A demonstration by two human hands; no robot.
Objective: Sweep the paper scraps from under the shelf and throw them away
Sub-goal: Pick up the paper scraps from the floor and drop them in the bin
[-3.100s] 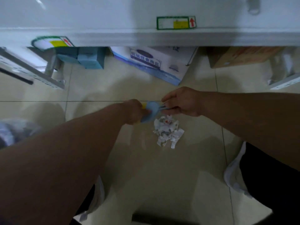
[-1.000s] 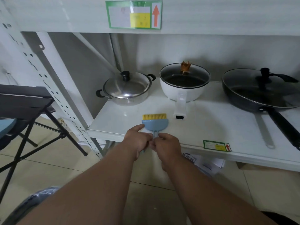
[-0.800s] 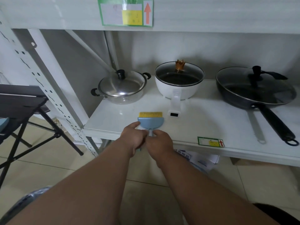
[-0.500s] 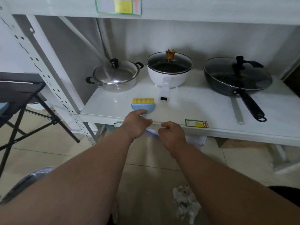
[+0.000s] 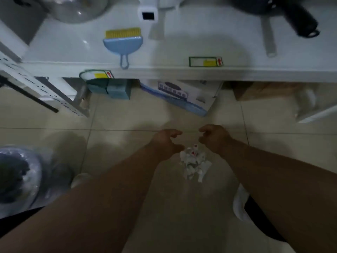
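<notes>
A small pile of white paper scraps (image 5: 194, 162) with red marks lies on the beige tiled floor in front of the shelf. My left hand (image 5: 166, 143) hovers just left of the pile, fingers curled and apart, holding nothing. My right hand (image 5: 213, 138) hovers just above and right of the pile, also empty with fingers apart. The blue dustpan with the yellow-bristled brush (image 5: 123, 42) lies on the white shelf board (image 5: 182, 57), its handle at the front edge. A bin lined with a clear plastic bag (image 5: 18, 176) stands at the far left.
Pots and a black pan (image 5: 291, 15) sit at the back of the shelf. Under it stand a teal box (image 5: 113, 88), a white and blue carton (image 5: 184, 94) and a brown box (image 5: 264, 90). A white shoe (image 5: 240, 205) is at lower right. A perforated shelf post (image 5: 54, 99) stands left.
Both hands let go of the dustpan and brush on the shelf and dropped to the floor beside the scraps. My view tilted down from the shelf to the floor.
</notes>
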